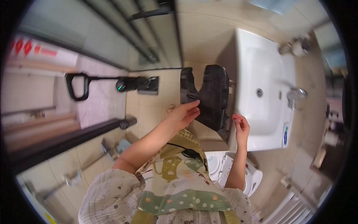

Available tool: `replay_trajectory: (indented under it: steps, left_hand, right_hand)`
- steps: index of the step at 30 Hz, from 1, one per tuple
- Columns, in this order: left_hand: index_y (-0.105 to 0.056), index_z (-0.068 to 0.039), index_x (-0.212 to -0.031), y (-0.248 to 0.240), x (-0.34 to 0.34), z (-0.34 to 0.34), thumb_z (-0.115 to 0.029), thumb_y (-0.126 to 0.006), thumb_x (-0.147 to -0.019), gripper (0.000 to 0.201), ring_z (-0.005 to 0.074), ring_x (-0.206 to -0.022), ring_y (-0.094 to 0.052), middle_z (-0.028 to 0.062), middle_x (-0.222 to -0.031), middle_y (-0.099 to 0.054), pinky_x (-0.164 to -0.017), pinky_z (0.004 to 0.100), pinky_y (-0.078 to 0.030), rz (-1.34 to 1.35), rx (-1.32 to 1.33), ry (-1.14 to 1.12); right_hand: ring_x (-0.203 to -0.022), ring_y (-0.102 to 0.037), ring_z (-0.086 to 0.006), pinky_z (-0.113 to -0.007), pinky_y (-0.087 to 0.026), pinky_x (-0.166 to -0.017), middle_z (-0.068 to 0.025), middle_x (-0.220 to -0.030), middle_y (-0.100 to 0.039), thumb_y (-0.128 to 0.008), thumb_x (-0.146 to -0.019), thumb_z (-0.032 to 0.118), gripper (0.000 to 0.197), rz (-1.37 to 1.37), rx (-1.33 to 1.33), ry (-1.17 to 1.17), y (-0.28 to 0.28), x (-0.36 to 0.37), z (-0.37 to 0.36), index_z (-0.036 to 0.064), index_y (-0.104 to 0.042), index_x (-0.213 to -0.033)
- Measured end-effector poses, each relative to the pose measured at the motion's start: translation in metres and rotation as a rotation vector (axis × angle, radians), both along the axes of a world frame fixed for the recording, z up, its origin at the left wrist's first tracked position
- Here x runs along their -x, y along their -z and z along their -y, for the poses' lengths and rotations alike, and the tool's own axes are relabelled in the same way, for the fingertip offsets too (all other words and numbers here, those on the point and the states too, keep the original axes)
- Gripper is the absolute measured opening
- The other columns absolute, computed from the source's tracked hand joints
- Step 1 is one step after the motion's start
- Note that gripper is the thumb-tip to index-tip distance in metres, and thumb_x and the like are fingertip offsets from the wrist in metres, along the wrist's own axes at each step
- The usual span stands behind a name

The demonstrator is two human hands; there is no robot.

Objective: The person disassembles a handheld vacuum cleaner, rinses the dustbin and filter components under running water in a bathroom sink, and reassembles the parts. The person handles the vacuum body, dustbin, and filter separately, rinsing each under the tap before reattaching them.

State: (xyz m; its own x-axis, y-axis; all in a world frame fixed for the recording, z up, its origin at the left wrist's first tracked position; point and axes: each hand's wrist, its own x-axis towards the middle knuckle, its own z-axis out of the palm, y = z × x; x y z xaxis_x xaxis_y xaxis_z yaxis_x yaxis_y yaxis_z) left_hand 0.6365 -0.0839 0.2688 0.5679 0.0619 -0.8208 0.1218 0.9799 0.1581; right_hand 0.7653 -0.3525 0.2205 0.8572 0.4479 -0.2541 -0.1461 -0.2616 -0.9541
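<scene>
In front of me is a dark, glossy plastic piece (210, 95), broad and flat with a deep U-shaped notch at its far end. My left hand (188, 114) is closed on its near left edge, fingers lying over the top surface. My right hand (241, 127) is apart from the piece, between its near right corner and the white washbasin (241, 93). The fingers of this hand are bent in toward the thumb. A touch of red shows at the fingertips, too small to make out.
A stick floor cleaner with a black loop handle (86, 87), a green light and a dark floor head (149, 86) stands at left by a framed glass panel (156, 44). A tap (297, 94) is on the basin's right side. Nearer is a white toilet (253, 179).
</scene>
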Motion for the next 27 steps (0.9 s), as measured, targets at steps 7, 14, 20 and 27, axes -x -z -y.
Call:
replay_trajectory:
  steps: [7, 14, 20, 27]
  left_hand:
    - [-0.06, 0.002, -0.099, 0.115, 0.141, -0.037, -0.004, -0.067, -0.084, 0.018, 0.0222, -0.09, -0.06, 0.011, -0.096, -0.061, -0.09, 0.0341, -0.053, -0.265, -0.015, -0.358]
    - [-0.041, 0.003, -0.131, 0.237, 0.271, -0.076, -0.012, -0.057, -0.093, 0.044, 0.0285, -0.106, -0.056, 0.0174, -0.129, -0.042, -0.102, 0.0393, -0.047, -0.468, 0.059, -0.437]
    - [-0.038, 0.005, -0.131, 0.427, 0.335, -0.082, -0.013, -0.056, -0.094, 0.045, 0.027, -0.102, -0.059, 0.0165, -0.116, -0.049, -0.094, 0.0383, -0.053, -0.599, 0.167, -0.572]
    - [-0.053, -0.004, -0.089, 0.616, 0.414, -0.066, -0.014, -0.062, -0.089, 0.014, 0.0203, -0.082, -0.063, 0.0066, -0.084, -0.059, -0.077, 0.0331, -0.057, -0.753, 0.168, -0.653]
  right_hand:
    - [-0.093, -0.059, -0.0111, -0.024, -0.045, -0.087, -0.0049, -0.1, -0.066, -0.054, -0.093, 0.002, 0.019, -0.014, 0.139, -0.4, 0.041, 0.067, -0.098, 0.0009, -0.061, -0.111]
    - [-0.092, -0.064, -0.0161, -0.028, -0.049, -0.084, -0.0091, -0.099, -0.068, -0.056, -0.089, 0.0, 0.02, 0.02, 0.198, -0.588, 0.116, 0.146, -0.153, 0.0011, -0.063, -0.108]
    - [-0.092, -0.064, -0.016, -0.028, -0.05, -0.08, -0.0077, -0.098, -0.067, -0.056, -0.088, -0.001, 0.019, -0.014, 0.299, -0.78, 0.218, 0.191, -0.197, 0.0039, -0.064, -0.105]
    - [-0.089, -0.065, -0.0221, -0.03, -0.051, -0.08, -0.0112, -0.098, -0.067, -0.056, -0.086, -0.001, 0.02, 0.012, 0.241, -0.786, 0.371, 0.178, -0.23, 0.0021, -0.063, -0.104]
